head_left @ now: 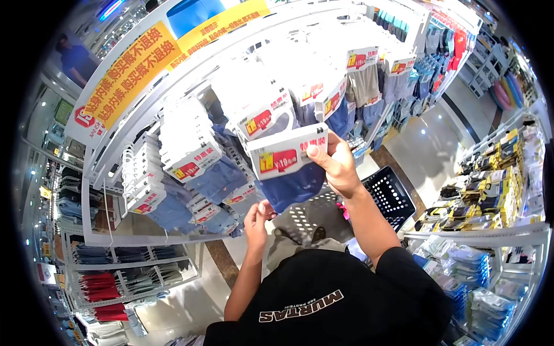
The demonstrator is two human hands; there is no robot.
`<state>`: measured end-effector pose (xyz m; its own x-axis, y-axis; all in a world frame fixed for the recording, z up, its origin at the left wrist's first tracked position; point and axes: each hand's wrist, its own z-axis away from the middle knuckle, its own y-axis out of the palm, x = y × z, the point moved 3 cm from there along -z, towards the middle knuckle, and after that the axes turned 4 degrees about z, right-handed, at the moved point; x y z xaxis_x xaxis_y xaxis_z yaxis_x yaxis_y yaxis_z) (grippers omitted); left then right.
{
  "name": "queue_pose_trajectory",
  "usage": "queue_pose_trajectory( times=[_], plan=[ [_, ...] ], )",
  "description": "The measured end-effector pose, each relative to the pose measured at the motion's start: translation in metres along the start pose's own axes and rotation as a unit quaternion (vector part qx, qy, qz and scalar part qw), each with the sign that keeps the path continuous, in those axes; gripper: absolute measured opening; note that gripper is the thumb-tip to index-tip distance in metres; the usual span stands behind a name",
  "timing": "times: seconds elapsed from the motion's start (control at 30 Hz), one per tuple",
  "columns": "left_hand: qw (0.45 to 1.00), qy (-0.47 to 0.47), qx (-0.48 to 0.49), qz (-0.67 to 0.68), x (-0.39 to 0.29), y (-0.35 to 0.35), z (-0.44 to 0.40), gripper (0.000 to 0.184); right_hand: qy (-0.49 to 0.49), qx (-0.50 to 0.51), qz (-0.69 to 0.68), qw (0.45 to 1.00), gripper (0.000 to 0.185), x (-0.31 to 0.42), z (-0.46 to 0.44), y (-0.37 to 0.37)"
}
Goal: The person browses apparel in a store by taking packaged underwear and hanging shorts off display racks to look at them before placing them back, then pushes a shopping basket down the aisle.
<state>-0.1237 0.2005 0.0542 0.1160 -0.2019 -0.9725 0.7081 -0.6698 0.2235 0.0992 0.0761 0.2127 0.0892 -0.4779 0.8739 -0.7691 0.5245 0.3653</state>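
So the right hand (337, 167) has a thumb-and-fingers pinch on the white header card (288, 151) of a navy garment pack (292, 187), held up in front of the hanging rack (92, 216). Left hand (258, 222)'s just below it, fingers loosely curled in.

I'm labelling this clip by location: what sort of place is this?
Probably a clothing shop's underwear section: the right hand holds a packaged navy garment with a price card, beside racks of similar hanging packs, under a yellow sign.
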Motion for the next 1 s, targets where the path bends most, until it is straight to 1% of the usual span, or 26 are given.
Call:
queue_pose_trajectory(
  times=[0.07,0.13,0.17,0.2,0.27,0.3,0.4,0.43,0.53,0.57,0.6,0.67,0.7,0.73,0.77,0.8,0.83,0.9,1.0],
  plan=[
    [0.998,0.026,0.027,0.040,-0.024,0.019,0.001,0.045,0.031,-0.014,-0.032,0.999,0.032,-0.014,0.016,-0.008],
    [0.989,0.056,0.070,0.117,-0.043,0.043,0.006,0.046,0.093,-0.038,-0.113,0.988,0.031,-0.031,0.033,-0.014],
    [0.989,0.060,0.104,0.090,-0.043,0.047,0.007,0.041,0.097,-0.062,-0.139,0.984,0.030,-0.045,0.040,-0.020],
    [0.995,0.030,0.094,-0.004,-0.048,0.054,0.012,0.030,0.101,-0.088,-0.141,0.981,0.030,-0.055,0.047,-0.026],
    [0.993,0.005,0.106,-0.061,-0.041,0.062,0.016,0.020,0.107,-0.121,-0.167,0.973,0.030,-0.059,0.059,-0.031],
    [0.994,0.017,0.095,-0.050,-0.046,0.075,0.018,0.016,0.112,-0.135,-0.150,0.973,0.030,-0.062,0.064,-0.036],
    [0.994,0.002,0.108,-0.014,-0.047,0.096,0.021,0.015,0.138,-0.177,-0.200,0.954,0.031,-0.072,0.077,-0.049],
    [0.994,-0.019,0.105,-0.009,-0.050,0.103,0.023,0.015,0.156,-0.209,-0.179,0.949,0.033,-0.077,0.081,-0.050],
    [0.987,0.021,0.141,-0.068,-0.051,0.121,0.026,0.016,0.248,-0.186,-0.214,0.926,0.045,-0.081,0.092,-0.048],
    [0.982,0.043,0.169,-0.072,-0.055,0.131,0.028,0.014,0.328,-0.199,-0.222,0.896,0.054,-0.088,0.098,-0.045],
    [0.974,0.070,0.200,-0.079,-0.046,0.136,0.027,0.014,0.351,-0.157,-0.318,0.866,0.056,-0.089,0.101,-0.040],
    [0.953,0.116,0.236,-0.153,-0.048,0.150,0.031,0.016,0.301,-0.027,-0.298,0.905,0.058,-0.136,0.118,-0.047],
    [0.936,0.169,0.216,-0.219,-0.048,0.155,0.032,0.022,0.294,0.028,-0.271,0.916,0.063,-0.132,0.119,-0.043],
    [0.933,0.179,0.211,-0.232,-0.045,0.156,0.034,0.022,0.308,0.016,-0.321,0.896,0.066,-0.132,0.122,-0.036],
    [0.928,0.191,0.206,-0.246,-0.044,0.156,0.034,0.022,0.303,0.023,-0.305,0.903,0.067,-0.129,0.125,-0.032],
    [0.921,0.206,0.202,-0.260,-0.044,0.155,0.033,0.023,0.300,0.022,-0.308,0.903,0.064,-0.128,0.124,-0.029],
    [0.923,0.198,0.204,-0.259,-0.043,0.152,0.032,0.022,0.296,0.021,-0.311,0.903,0.061,-0.127,0.124,-0.027],
    [0.924,0.206,0.207,-0.246,-0.043,0.152,0.030,0.021,0.299,0.005,-0.353,0.886,0.047,-0.127,0.121,-0.025],
    [0.928,0.210,0.205,-0.228,-0.045,0.153,0.026,0.019,0.304,0.005,-0.308,0.901,0.048,-0.128,0.114,-0.029]
  ],
)
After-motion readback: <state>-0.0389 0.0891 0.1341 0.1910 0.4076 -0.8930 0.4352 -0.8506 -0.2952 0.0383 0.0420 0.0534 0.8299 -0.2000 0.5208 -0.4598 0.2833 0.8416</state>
